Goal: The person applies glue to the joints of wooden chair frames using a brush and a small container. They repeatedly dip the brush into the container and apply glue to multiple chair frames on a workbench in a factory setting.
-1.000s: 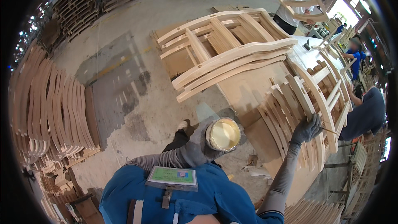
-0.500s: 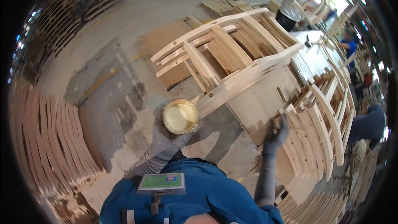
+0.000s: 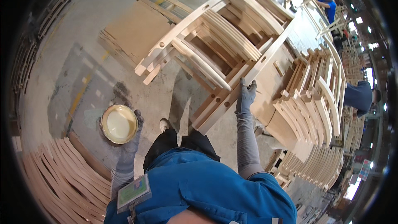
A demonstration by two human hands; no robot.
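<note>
Left of the person's legs, over the concrete floor [image 3: 143, 95]: round tub [image 3: 119, 123], top open and facing up, cream-yellow liquid inside, rim crusted with drips. Left hand [image 3: 139, 120], grey-gloved, is wrapped round the tub's right side; most fingers hidden. Right hand [image 3: 248, 91], also grey-gloved, is at the near rail of the stacked wooden frames [image 3: 233, 35], fingers curled; a thin stick [image 3: 258, 91] pokes out beside it. Can't tell if the hand pinches stick, rail or both. Frames: pale wood, gently curved side rails with round and oval holes, slats across, stacked at a slant ahead of the person. Brown board [image 3: 269, 76] lies just right of them, second frame stack [image 3: 309, 112] beyond that. Left of the frames, flat brown sheet [image 3: 137, 29] on the floor; yellow line [image 3: 78, 95] runs across the worn grey concrete, dark stains near the tub. Curved wooden strips [image 3: 62, 178] piled lower left, pinkish-brown; paler strips [image 3: 313, 164] in a row lower right. Far right, co-worker in dark top [image 3: 358, 95]; upper right, another in blue [image 3: 329, 8], by a light-topped table [image 3: 309, 29].
</note>
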